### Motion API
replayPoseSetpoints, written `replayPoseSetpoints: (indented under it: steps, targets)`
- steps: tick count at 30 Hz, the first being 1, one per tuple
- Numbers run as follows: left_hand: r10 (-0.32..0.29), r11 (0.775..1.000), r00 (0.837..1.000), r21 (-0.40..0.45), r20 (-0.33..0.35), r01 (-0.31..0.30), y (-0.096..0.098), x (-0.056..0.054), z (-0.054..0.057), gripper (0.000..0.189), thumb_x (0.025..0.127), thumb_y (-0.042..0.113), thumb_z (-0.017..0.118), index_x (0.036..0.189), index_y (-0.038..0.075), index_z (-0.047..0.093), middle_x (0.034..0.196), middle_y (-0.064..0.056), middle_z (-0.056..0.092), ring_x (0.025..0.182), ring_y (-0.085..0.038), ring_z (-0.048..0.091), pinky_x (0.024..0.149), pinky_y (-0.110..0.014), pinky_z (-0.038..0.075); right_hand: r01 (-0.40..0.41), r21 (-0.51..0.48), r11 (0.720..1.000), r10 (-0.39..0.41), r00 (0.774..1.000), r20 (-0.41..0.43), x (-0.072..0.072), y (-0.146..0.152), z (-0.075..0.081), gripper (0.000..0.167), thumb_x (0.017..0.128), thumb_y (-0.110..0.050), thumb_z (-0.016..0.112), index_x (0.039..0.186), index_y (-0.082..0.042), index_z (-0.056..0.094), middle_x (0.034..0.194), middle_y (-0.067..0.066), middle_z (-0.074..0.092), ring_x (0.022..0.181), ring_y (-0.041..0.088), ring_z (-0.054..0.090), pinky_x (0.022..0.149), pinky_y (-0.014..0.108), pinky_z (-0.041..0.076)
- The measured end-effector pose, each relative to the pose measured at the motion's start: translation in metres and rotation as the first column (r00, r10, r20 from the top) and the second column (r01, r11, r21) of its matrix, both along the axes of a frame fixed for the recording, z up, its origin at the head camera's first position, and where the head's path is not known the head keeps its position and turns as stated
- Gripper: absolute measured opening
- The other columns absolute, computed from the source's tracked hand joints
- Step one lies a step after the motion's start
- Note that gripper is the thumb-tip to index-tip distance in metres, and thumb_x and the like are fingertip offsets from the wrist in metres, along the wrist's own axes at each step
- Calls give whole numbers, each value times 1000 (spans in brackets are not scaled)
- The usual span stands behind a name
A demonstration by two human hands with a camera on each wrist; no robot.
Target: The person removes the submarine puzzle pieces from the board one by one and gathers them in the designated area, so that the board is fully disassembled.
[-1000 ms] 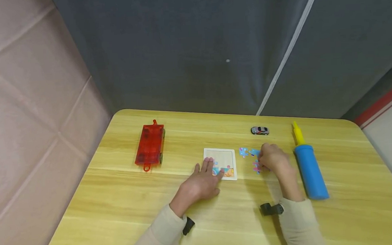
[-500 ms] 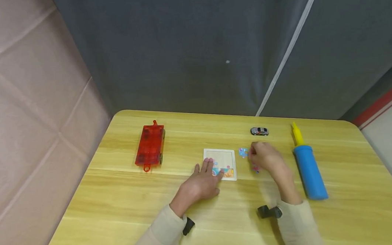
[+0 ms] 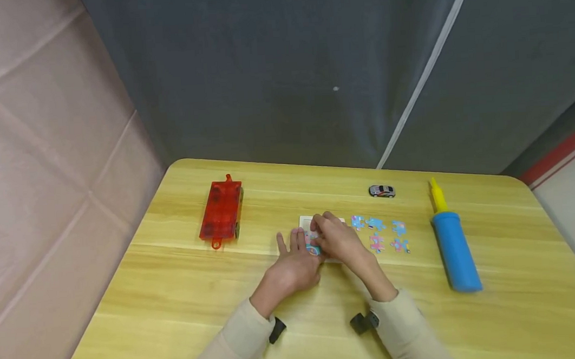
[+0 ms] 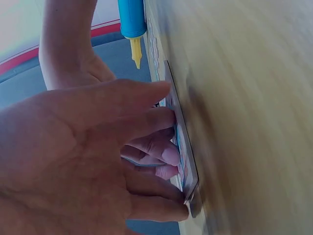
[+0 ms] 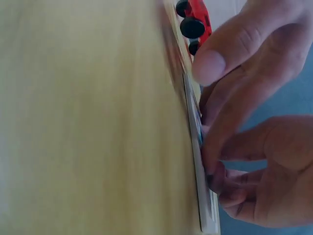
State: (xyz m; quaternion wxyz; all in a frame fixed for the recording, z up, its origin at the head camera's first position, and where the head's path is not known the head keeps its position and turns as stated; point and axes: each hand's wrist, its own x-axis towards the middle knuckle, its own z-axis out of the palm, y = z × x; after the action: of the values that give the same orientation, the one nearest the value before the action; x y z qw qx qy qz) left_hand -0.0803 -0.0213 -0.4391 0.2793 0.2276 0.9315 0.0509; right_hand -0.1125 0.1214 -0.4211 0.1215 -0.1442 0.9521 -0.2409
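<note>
A small wooden puzzle tray with a pale rim lies at mid-table, partly filled with jigsaw pieces in turquoise, pink and orange. My left hand rests on its left and front part, fingers mostly straight. Over the middle of the tray, my right hand has curled fingers pinching a puzzle piece, which the fingers largely hide. In the left wrist view the right fingertips come down close to the pictured surface, behind the left fingers. Beside the tray on the right lie several loose blue and pink puzzle pieces.
A translucent red toy wagon stands at the left. Behind the loose pieces sits a small silver toy car. At the right lies a blue hand pump with a yellow nozzle. A dark grey curtain hangs behind the table.
My right hand has moved left from the loose pieces to the tray, uncovering the pieces on the right. My left hand stays on the tray with little movement.
</note>
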Motion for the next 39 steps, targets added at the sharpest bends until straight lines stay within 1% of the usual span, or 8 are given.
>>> replayPoseSetpoints:
  steps: [5,8,12,14,22,28,34,39]
  targets:
    - [8,1000,1000,1,3,-8,-1,2,6,63,111,32,61,171,30,43,177,-39,8,167,-54,6,124,-87,6,20,-7,1000,-20,1000,-2,0,-2,-1,14,99,-4,80,107,-5,69,104,10,62,85,24,58,73,39,56]
    - [11,1000,1000,-12,7,-11,-1,6,20,62,110,31,63,170,30,45,177,-38,10,168,-52,8,121,-89,11,19,-5,1000,-19,1000,3,-2,-2,-4,15,98,-4,81,107,-5,68,104,10,62,85,23,58,73,39,56]
    - [3,1000,1000,-27,3,-3,0,2,11,65,109,32,65,170,31,44,176,-39,10,168,-52,7,119,-91,13,30,-12,999,-30,999,-16,-3,-4,-5,18,97,-3,82,105,-5,66,98,8,61,82,22,57,71,36,53]
    - [-11,1000,1000,-22,-8,11,-1,-3,-4,66,109,33,65,171,32,43,176,-40,9,167,-54,7,118,-92,14,34,-27,999,-35,999,-37,-2,-5,-4,19,96,-1,83,102,-4,65,92,8,62,78,22,57,67,34,52]
    - [-20,1000,1000,-19,-14,20,-2,-3,-6,72,109,33,65,173,37,34,176,-40,9,167,-54,8,117,-92,16,51,-91,995,-59,995,-86,-2,-4,-6,16,96,4,80,97,-4,66,83,6,67,73,19,59,65,32,52]
    - [-26,999,1000,-41,11,26,-2,-4,-7,73,110,36,64,174,43,29,177,-38,6,167,-52,5,120,-90,16,61,-169,984,-65,998,-18,-6,1,-10,15,96,7,75,97,-5,66,81,6,66,74,19,58,69,32,50]
    - [-12,999,999,-46,30,13,-3,-4,-6,72,110,42,66,172,45,31,177,-37,4,168,-51,1,119,-90,19,72,-350,934,-44,995,88,-11,12,-14,12,101,10,69,99,-1,64,85,11,70,72,15,59,68,25,50]
    - [-5,999,999,-46,40,7,-2,-5,-8,75,109,44,67,173,45,29,179,-35,5,169,-50,0,120,-89,18,123,-403,907,-75,988,132,-15,26,-8,8,104,6,68,101,0,64,88,13,71,71,16,61,62,23,50]
